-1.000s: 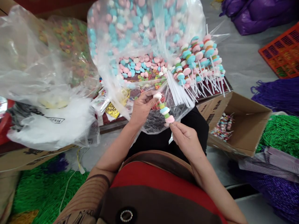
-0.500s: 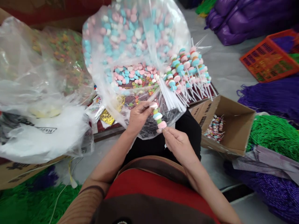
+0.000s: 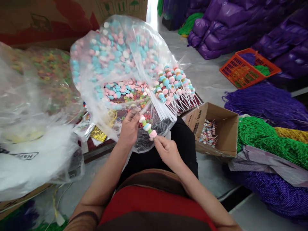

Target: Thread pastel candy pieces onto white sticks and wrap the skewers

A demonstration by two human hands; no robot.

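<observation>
My right hand [image 3: 168, 150] pinches the lower end of a candy skewer [image 3: 147, 127], a stick threaded with white, green, blue and pink pieces. It slants over my lap. At its upper end, the closed fingertips of my left hand [image 3: 130, 125] meet the top white piece. Beyond my hands, loose pink, blue and white candies [image 3: 117, 88] and small coloured rings [image 3: 141, 96] lie in an opened plastic bag [image 3: 141, 61]. Bare white sticks [image 3: 161, 106] fan out to the right, beside a pile of threaded skewers [image 3: 174, 81].
A cardboard box [image 3: 223, 128] with wrapped pieces stands at my right. Past it are an orange crate [image 3: 243, 72], purple bundles [image 3: 264, 102] and green strands [image 3: 264, 138]. Bags of rings [image 3: 53, 70] and white material [image 3: 48, 163] crowd the left. Foil packets [image 3: 98, 131] lie near my left hand.
The view has swung, so everything sits further left and mostly lower in the picture. Both hands stay on the skewer; my left fingertips remain at its top end.
</observation>
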